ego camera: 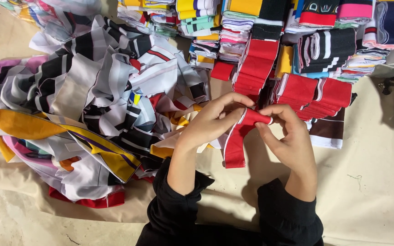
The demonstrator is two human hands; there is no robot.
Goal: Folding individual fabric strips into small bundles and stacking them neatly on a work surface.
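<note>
Both hands grip one red ribbed fabric band (235, 145) with a white edge. My left hand (213, 120) pinches its upper fold from the left, and my right hand (290, 139) pinches the same fold from the right. The band's loose end hangs down between my wrists. Both arms wear black sleeves. Just beyond my hands lie folded red bands (313, 96) in overlapping rows.
A loose heap of white, black, grey and yellow printed cloth pieces (92, 105) fills the left. Stacks of folded multicoloured ribbed bands (233, 23) line the far edge. A beige sheet (379, 173) covers the surface, with a dark metal object (387, 86) at the right.
</note>
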